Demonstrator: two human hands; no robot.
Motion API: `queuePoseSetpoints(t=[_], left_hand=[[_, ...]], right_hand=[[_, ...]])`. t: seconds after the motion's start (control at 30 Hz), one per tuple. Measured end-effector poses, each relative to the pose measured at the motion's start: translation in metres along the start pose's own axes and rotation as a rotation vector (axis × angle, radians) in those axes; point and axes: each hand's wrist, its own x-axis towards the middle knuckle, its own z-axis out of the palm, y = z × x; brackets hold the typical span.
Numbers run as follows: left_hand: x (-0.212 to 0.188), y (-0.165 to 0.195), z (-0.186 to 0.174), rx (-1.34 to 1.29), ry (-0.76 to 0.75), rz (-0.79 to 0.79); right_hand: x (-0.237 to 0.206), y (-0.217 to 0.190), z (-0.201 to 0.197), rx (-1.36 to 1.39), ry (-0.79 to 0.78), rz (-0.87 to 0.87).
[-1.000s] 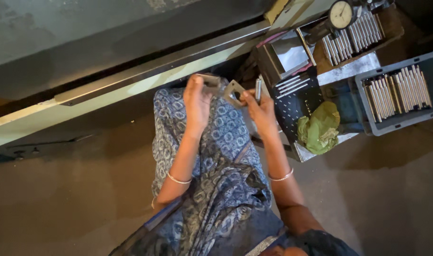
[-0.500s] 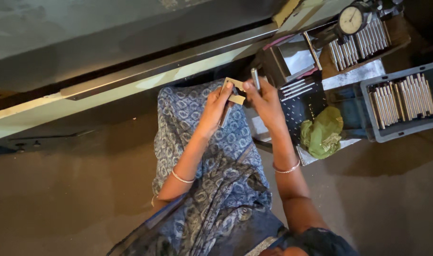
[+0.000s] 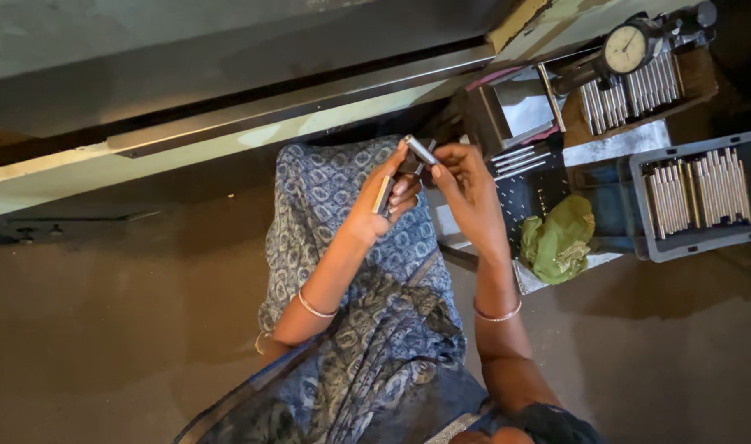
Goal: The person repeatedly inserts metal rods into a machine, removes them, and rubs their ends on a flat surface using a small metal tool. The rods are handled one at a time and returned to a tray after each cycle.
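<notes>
We pinch a short metal pin (image 3: 421, 150) at its tip between the closed fingers of our right hand (image 3: 468, 187), while our left hand (image 3: 384, 200), at nine o'clock of it, curls shut around a flat metal gauge (image 3: 383, 194), above our patterned blue lap (image 3: 351, 271), with a grey tray of pins (image 3: 695, 197) at three o'clock.

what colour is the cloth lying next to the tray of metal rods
Green: the crumpled cloth lies just left of the grey tray, clearest in the head view.

A grey tray of metal rods (image 3: 695, 196) sits beside a crumpled green cloth (image 3: 558, 238), with a dial gauge (image 3: 625, 49) above them.
</notes>
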Motion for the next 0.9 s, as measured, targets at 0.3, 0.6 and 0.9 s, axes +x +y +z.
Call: queuePoseSetpoints(t=[0.3, 0.6, 0.9], left_hand=[[-0.004, -0.01, -0.005, 0.162, 0.03, 0.03], [-0.012, -0.011, 0.005, 0.239, 0.057, 0.017], [-0.011, -0.012, 0.017, 0.529, 0.167, 0.072]], right_hand=[[-0.016, -0.005, 0.005, -0.083, 0.091, -0.07], [-0.021, 0.012, -0.002, 0.129, -0.059, -0.066], [-0.012, 0.02, -0.003, 0.392, 0.28, 0.165]])
